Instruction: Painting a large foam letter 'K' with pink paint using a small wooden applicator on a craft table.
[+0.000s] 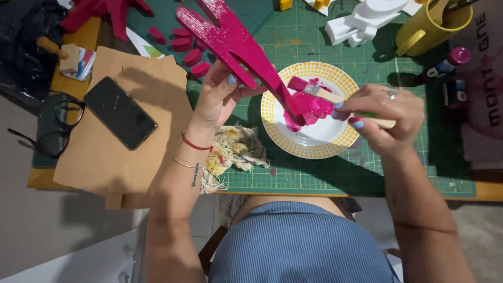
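Green cutting mat point(367, 173) covers the desk point(487, 191) across centre and right of frame, w/ brown cardboard point(126, 152) at left carrying a black phone point(120, 112). Left hand point(220, 97), centre frame, has fingers closed around a pink-painted forked wooden piece point(236, 44), held tilted, its narrow lower end over a white plate w/ yellow dotted rim point(314, 147). Right hand point(385, 112), right of centre, grips a wooden-handled brush point(325, 94); bristle end pink, just beside the pink paint blob point(309, 107) on the plate. Stained rag point(236, 149) lies just left of plate. Glasses point(52, 131) at far left, small pink pieces point(186, 47) upper centre-left, yellow mug point(429, 26) upper right, white shape point(367, 18) at top.
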